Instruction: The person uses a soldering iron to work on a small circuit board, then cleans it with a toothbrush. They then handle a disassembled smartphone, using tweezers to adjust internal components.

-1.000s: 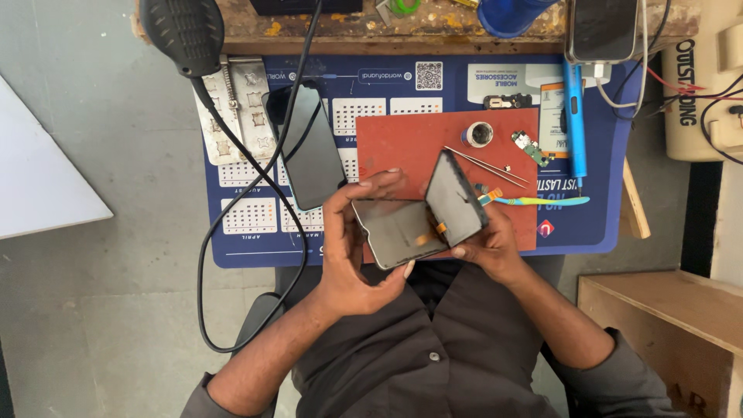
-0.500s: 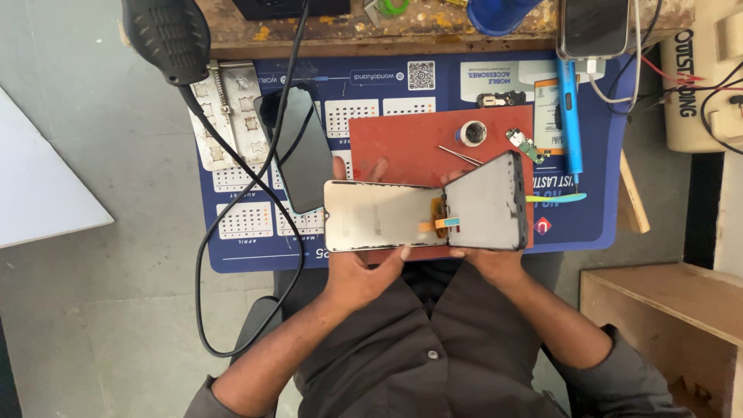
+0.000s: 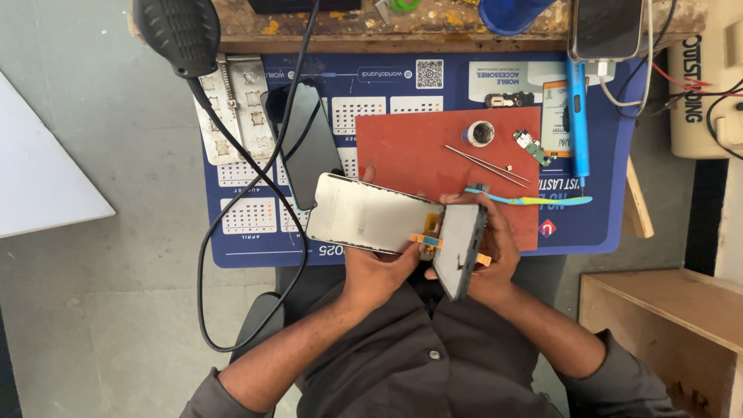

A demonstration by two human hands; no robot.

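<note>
The left hand (image 3: 383,271) grips the lower edge of the detached display panel (image 3: 371,214), fingers closed on it from beneath, thumb near the orange flex cable (image 3: 427,240). The panel lies nearly flat, pale back face upward, over the near edge of the blue work mat (image 3: 255,240), its far corner overlapping a dark phone (image 3: 306,147) lying on the mat.

The right hand (image 3: 495,248) holds the phone body (image 3: 458,249), fingers closed around its far side. The body stands tilted on edge, just beside the panel's right end, the two joined by the flex cable.

Against the view half a second ago: panel and body then lay spread open side by side, almost level, across the mat's front. The body has since swung up toward vertical, narrowing the angle between the two parts. The panel has tilted slightly, left end raised toward the dark phone. Both hands keep their holds.

On the red pad (image 3: 418,151) beyond the hands lie tweezers (image 3: 487,166), a small round pot (image 3: 481,133) and a green circuit board (image 3: 532,146); a toothbrush (image 3: 534,200) lies across the pad's near right edge, close to the right hand's fingertips. A blue driver (image 3: 576,116) lies on the mat at right. A black cable (image 3: 232,201) loops off the bench's left side. These items are unchanged in position.
</note>
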